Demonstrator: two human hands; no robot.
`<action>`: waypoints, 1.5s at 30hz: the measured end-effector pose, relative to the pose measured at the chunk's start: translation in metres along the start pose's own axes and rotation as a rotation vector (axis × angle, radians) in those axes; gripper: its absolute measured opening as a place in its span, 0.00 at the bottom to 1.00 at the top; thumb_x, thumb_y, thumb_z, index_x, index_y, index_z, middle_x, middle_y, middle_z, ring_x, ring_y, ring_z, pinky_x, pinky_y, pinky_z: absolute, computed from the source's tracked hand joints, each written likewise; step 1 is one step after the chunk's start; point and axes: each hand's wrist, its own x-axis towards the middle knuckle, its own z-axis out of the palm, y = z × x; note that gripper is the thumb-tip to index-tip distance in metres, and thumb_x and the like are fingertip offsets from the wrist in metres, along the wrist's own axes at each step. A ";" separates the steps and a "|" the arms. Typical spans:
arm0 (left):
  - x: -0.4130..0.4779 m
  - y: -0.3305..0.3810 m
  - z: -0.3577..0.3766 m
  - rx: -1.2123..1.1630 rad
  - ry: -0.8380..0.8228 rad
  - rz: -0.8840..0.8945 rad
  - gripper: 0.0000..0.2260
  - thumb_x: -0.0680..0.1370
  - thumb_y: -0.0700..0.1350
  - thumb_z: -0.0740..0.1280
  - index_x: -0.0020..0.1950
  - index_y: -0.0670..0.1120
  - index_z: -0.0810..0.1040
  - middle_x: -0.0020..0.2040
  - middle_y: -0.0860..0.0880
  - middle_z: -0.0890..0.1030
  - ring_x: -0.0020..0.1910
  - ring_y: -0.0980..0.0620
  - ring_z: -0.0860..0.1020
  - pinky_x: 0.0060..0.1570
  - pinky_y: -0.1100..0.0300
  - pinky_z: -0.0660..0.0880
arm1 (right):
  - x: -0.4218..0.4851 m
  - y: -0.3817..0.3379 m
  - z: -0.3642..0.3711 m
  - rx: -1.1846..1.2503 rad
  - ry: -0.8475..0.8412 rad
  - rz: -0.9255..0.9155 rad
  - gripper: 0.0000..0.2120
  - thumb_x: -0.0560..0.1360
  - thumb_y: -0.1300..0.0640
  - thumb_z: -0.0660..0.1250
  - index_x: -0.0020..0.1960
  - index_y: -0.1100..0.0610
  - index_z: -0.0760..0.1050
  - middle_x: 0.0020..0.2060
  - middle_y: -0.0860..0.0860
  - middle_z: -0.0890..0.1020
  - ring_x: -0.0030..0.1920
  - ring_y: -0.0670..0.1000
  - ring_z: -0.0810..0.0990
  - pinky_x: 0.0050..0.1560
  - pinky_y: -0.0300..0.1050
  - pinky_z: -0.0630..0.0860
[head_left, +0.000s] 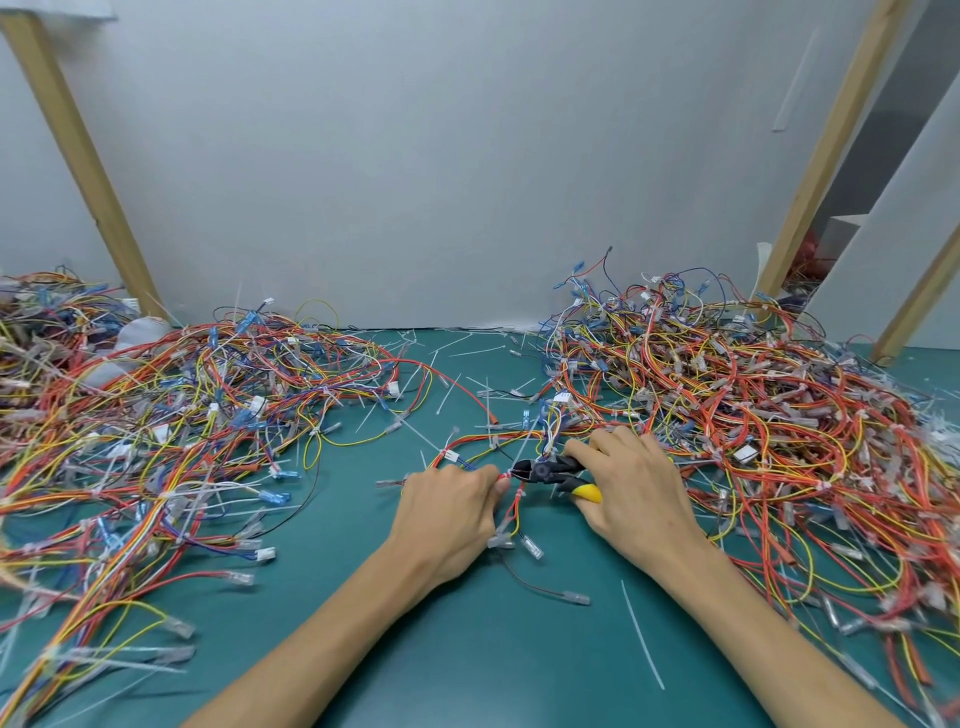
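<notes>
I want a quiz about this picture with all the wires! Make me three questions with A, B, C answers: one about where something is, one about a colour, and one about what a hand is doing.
1. Where is the tip of the cutters?
A. Up in the air, touching nothing.
B. At the wire bundle that the left hand pinches.
C. Tucked out of sight.

2. What colour is the handle peeking out from the right hand?
A. Blue.
B. White.
C. Yellow.

3. What is the right hand doing?
A. Gripping the cutters.
B. Lying flat and empty.
C. Waving in the air.

Answers:
1. B, the black tip meets the red wires right beside the left thumb.
2. C, a yellow end shows below the fingers.
3. A, its fingers curl round the handles.
</notes>
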 end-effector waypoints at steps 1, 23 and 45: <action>0.000 0.000 0.000 -0.001 -0.001 -0.001 0.16 0.83 0.56 0.48 0.41 0.51 0.65 0.41 0.46 0.80 0.45 0.41 0.77 0.35 0.54 0.61 | 0.000 0.000 0.000 -0.001 0.007 -0.001 0.24 0.60 0.51 0.81 0.52 0.53 0.80 0.40 0.50 0.79 0.44 0.56 0.77 0.44 0.50 0.73; -0.004 -0.002 -0.006 -0.075 0.068 -0.007 0.16 0.83 0.55 0.50 0.44 0.49 0.70 0.41 0.46 0.81 0.44 0.41 0.76 0.39 0.52 0.69 | -0.003 -0.020 0.002 0.174 -0.154 0.073 0.09 0.79 0.50 0.62 0.57 0.51 0.69 0.47 0.50 0.78 0.50 0.56 0.78 0.39 0.46 0.64; -0.003 0.002 -0.001 0.061 0.080 0.086 0.12 0.83 0.53 0.50 0.43 0.51 0.63 0.39 0.47 0.81 0.41 0.39 0.78 0.33 0.56 0.60 | -0.004 -0.025 0.001 0.120 -0.217 0.123 0.11 0.78 0.47 0.59 0.53 0.53 0.73 0.38 0.52 0.72 0.40 0.58 0.73 0.37 0.47 0.64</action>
